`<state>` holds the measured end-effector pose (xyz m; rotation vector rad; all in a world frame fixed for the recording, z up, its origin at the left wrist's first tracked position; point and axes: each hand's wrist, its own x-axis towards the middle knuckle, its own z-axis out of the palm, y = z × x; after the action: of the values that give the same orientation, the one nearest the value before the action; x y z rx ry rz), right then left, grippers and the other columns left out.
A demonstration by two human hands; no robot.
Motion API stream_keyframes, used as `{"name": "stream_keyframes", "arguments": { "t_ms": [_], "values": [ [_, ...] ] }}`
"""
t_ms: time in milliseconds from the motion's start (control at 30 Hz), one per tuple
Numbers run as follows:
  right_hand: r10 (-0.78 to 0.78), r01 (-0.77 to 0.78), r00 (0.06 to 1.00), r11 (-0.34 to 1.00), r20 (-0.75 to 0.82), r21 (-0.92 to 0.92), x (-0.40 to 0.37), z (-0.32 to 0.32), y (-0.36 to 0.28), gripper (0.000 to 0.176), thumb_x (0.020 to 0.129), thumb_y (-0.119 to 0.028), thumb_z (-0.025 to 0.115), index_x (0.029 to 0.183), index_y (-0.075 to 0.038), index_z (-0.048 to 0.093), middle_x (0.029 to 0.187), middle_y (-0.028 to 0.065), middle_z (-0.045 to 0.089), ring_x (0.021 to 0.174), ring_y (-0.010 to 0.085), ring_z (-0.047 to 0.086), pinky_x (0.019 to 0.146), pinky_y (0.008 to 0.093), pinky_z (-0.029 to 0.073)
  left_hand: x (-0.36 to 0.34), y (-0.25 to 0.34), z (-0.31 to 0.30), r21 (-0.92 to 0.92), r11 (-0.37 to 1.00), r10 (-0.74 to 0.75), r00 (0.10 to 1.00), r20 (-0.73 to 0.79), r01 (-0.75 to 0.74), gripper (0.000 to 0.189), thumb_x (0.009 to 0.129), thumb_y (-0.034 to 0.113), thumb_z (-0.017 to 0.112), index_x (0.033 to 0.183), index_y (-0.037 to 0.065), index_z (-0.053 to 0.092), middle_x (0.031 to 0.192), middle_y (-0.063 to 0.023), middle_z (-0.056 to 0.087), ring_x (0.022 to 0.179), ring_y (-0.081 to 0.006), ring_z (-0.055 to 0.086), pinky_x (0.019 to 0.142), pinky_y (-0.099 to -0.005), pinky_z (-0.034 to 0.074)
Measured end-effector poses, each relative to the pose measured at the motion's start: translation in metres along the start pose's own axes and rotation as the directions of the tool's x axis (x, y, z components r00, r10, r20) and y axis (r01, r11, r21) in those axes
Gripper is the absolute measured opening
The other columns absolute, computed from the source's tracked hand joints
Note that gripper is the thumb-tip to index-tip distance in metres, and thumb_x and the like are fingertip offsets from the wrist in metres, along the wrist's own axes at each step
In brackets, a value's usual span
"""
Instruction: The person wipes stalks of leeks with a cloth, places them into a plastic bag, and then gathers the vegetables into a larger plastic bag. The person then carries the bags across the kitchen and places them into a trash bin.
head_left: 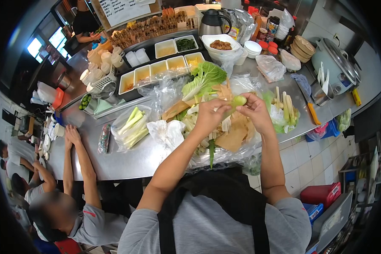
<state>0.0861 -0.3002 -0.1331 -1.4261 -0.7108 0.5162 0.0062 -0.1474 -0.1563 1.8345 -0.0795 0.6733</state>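
Between my two hands is a small, rounded, pale green vegetable piece [238, 100]; its exact kind I cannot make out. My left hand [211, 113] pinches at its left side, and my right hand [255, 112] grips it from the right. Beneath them spreads a heap of vegetable trimmings on brown paper [233, 137] and clear plastic. A large leafy green [205, 80] lies just beyond my left hand. Right of my right hand, trimmed pale stalks [288, 111] rest in a plastic bag. Bagged green-white stalks [133, 122] lie to the left, near crumpled white plastic [165, 133].
A knife with an orange handle [313, 113] lies on the right of the steel counter [118, 163], near a rice cooker [336, 63]. Food trays [142, 75] line the back. At left, a co-worker's hands [72, 134] rest on the counter.
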Motion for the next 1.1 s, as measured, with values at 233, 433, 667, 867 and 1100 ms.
{"name": "stream_keyframes", "arguments": {
  "t_ms": [233,433,667,867,1100],
  "values": [
    [0.063,-0.011,0.964,0.98,-0.259,0.198,0.005,-0.001,0.022,0.026,0.083,-0.005,0.055,0.108,-0.001,0.048,0.095,0.0054,0.057,0.083,0.0109,0.055,0.072,0.0246,0.047,-0.002,-0.024,-0.014,-0.451,0.8,-0.497,0.858,-0.128,0.396,0.013,0.081,0.01,0.06,0.087,-0.001,0.064,0.077,-0.0026,0.062,0.068,-0.0064,0.053,0.063,-0.0201,0.043],
    [0.185,0.066,0.883,0.86,-0.431,0.505,-0.001,-0.021,0.064,0.028,0.087,-0.007,0.049,0.113,0.0,0.043,0.105,0.009,0.053,0.091,0.0168,0.055,0.078,0.0335,0.049,-0.014,-0.048,-0.033,-0.646,0.733,-0.545,0.751,-0.372,0.213,0.013,0.083,0.011,0.059,0.088,-0.001,0.062,0.078,-0.0038,0.061,0.068,-0.0073,0.054,0.063,-0.0198,0.045],
    [0.149,0.191,0.785,0.866,-0.602,0.463,-0.026,-0.081,0.082,0.033,0.088,-0.006,0.046,0.12,-0.002,0.037,0.112,0.0098,0.049,0.101,0.0203,0.051,0.089,0.0386,0.044,-0.023,-0.052,-0.067,-0.517,0.826,-0.471,0.777,-0.418,0.223,0.011,0.083,0.007,0.057,0.088,-0.001,0.062,0.08,-0.0039,0.061,0.068,-0.0102,0.055,0.066,-0.0229,0.046],
    [-0.083,0.251,0.931,0.854,-0.356,0.455,-0.019,-0.059,0.06,0.035,0.088,-0.006,0.047,0.121,-0.004,0.037,0.114,0.0103,0.048,0.11,0.0246,0.047,0.095,0.0385,0.039,-0.029,-0.031,-0.02,0.521,0.835,0.103,0.981,0.162,-0.174,0.034,0.078,0.007,0.056,0.111,0.002,0.054,0.106,-0.0194,0.055,0.098,-0.0336,0.052,0.086,-0.0366,0.04],
    [-0.209,0.216,0.975,0.823,-0.072,0.525,-0.002,-0.03,0.043,0.038,0.086,-0.001,0.044,0.123,-0.005,0.036,0.115,0.011,0.048,0.111,0.0242,0.047,0.095,0.037,0.039,0.001,0.004,-0.005,0.249,0.957,0.113,0.982,0.15,-0.148,0.039,0.077,0.01,0.06,0.114,0.001,0.051,0.106,-0.0192,0.056,0.095,-0.0313,0.054,0.084,-0.0339,0.041]
  ]
}}
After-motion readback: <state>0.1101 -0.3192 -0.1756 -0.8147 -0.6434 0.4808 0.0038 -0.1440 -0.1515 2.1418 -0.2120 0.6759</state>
